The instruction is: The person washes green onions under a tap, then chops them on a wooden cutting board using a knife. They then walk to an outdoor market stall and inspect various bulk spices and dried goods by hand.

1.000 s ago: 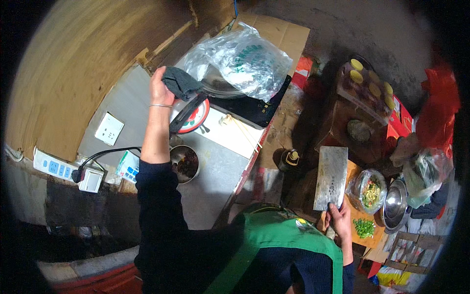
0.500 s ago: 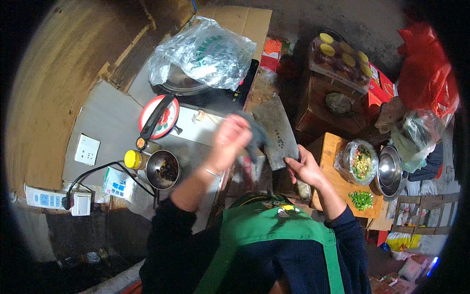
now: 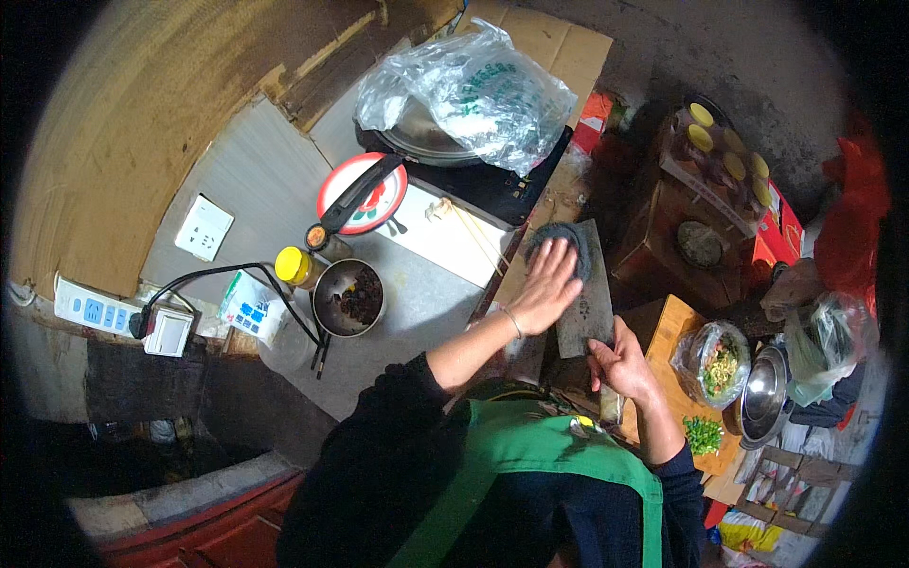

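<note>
My left hand [image 3: 551, 289] lies flat with fingers stretched out on a dark grey cloth [image 3: 557, 233], pressing it against the broad metal blade of a cleaver [image 3: 587, 312]. My right hand [image 3: 620, 364] grips the cleaver near its handle, thumb on the blade's lower end. Beside it on the right is a wooden board [image 3: 663, 360], which carries a plastic-lined bowl of chopped food [image 3: 720, 364] and a pile of chopped green onion [image 3: 703, 435].
At left are a small pot [image 3: 348, 297], yellow-lidded jar [image 3: 295, 267], red-rimmed plate [image 3: 363, 193], chopsticks [image 3: 483, 251] and power strip [image 3: 90, 308]. A plastic-covered pot on a cooktop [image 3: 464, 90] stands behind. Steel bowls [image 3: 767, 398] and stacked yellow-lidded jars [image 3: 720, 161] are at right.
My left hand has brought the cloth down and rightward from beside the cooktop onto the cleaver blade, its fingers now spread over it. My right hand has shifted slightly up and left with the cleaver.
</note>
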